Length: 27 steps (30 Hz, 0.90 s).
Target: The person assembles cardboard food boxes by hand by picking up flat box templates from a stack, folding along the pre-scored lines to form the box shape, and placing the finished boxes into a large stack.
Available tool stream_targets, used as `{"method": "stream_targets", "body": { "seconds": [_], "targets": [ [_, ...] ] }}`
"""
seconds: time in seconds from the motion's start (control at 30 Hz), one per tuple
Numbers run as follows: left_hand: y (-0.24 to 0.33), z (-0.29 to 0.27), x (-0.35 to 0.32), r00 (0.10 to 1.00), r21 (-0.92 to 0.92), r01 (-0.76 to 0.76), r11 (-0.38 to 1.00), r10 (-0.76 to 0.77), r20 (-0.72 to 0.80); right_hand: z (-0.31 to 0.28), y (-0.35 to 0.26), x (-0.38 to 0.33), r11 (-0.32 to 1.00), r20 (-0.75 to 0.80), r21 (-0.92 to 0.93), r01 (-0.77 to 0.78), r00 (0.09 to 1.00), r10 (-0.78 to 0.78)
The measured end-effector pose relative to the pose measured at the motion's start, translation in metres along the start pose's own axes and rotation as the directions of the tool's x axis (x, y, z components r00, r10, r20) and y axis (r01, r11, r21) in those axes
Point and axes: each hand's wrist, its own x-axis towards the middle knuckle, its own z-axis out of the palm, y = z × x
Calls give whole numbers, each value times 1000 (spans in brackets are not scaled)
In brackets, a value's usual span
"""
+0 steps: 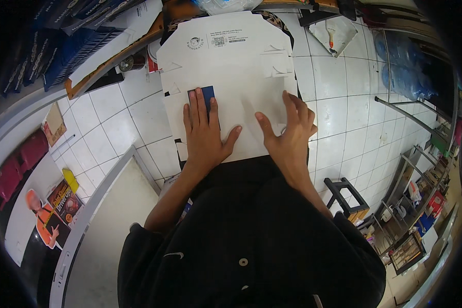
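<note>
A white flat cardboard box blank (231, 66) with cut slots, tabs and a small printed logo lies in front of me. My left hand (204, 128) rests flat on its left half, fingers stretched forward. Beneath those fingers shows a dark blue patch (209, 97); whether it is a separate piece or part of the cardboard I cannot tell. My right hand (289, 133) is at the right edge of the blank, its fingers curved and the thumb well apart from them. I see nothing between its fingers.
Stacked blue printed cartons (82, 49) stand at the upper left on a wood-edged surface. A white tray (339, 38) with a brush lies on the tiled floor (333, 77) at the upper right. Nearer, a black-framed stool (346, 197) stands right of me. Blue water bottles (405, 66) sit farther right.
</note>
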Motion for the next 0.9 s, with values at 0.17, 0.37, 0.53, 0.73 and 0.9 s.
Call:
{"method": "stream_targets", "body": {
  "seconds": [0.17, 0.37, 0.53, 0.73, 0.9],
  "targets": [
    [0, 0, 0, 1000, 14, -4, 1000, 4, 4, 8, -4, -5, 986, 74, 130, 100, 991, -110],
    [0, 1, 0, 1000, 28, -6, 1000, 6, 3, 12, -1, -4, 980, -2, 31, 196, 981, -196],
    [-2, 1, -1, 1000, 9, -15, 1000, 15, -4, -3, 6, 14, 842, 51, 534, -78, 997, 61],
    [0, -2, 0, 1000, 14, -23, 1000, 23, -16, -4, -4, 9, 898, 61, 422, -128, 992, 113],
    [-4, 3, -2, 999, -4, -46, 999, 46, -15, 6, -16, -6, 980, 249, 118, 159, 951, -184]
  ]
}}
